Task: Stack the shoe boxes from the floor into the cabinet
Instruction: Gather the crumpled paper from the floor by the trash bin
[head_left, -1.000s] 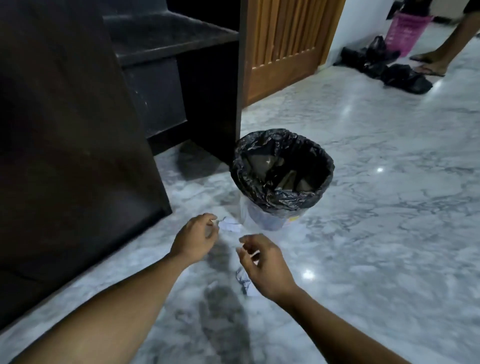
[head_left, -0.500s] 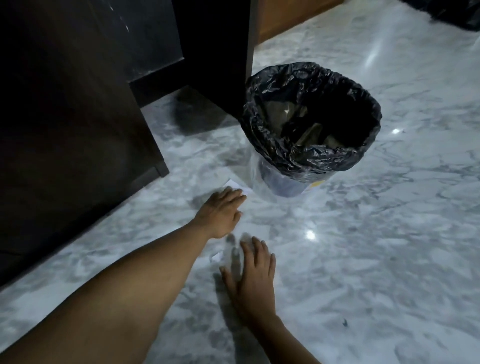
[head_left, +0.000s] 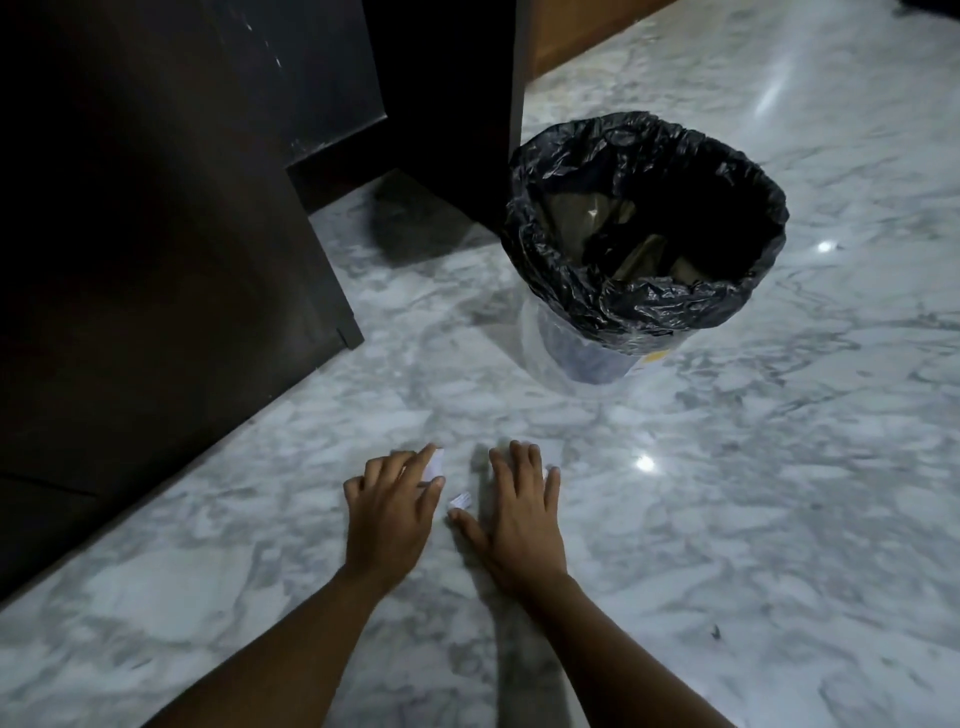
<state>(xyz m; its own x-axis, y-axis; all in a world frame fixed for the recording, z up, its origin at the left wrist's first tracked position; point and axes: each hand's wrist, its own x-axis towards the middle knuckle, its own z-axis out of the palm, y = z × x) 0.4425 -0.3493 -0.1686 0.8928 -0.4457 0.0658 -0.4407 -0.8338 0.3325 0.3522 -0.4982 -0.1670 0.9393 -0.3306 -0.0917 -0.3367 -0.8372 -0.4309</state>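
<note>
Your left hand (head_left: 387, 514) lay low on the glossy grey-white marble floor (head_left: 727, 493), its fingers (head_left: 402, 467) lightly bent rather than flat. The forefinger's tip rested on a small white rectangular slip of paper (head_left: 436, 464), and the thumb sat just below that slip's near edge. Whether the two were pinching it or only pressing it to the stone, I could not tell. Your right hand (head_left: 519, 512) was spread flat on the floor just beside the left, fingers straight and slightly fanned, gripping nothing. Between the two hands lay a smaller crumpled white scrap of paper (head_left: 460, 500), with your right thumb's tip just beside it (touching or not, the picture was too soft to say).

Beyond the hands stood a round bin of clear plastic (head_left: 582, 358), lined with a crinkled, shiny black plastic bag (head_left: 639, 312) folded down over its rim. A small yellow label (head_left: 655, 356) showed on the wall below the bag's edge. Some dull olive, creased stuff lay inside the bag.

The tall dark-brown wooden cabinet (head_left: 156, 260), matt and flat-sided with square corners, filled the left of the view, its base on the floor. The bin stood near its far upright panel. The shoe boxes were out of view, so I could not tell where they lay. A strip of orange-brown wooden door (head_left: 571, 31) showed at the top.
</note>
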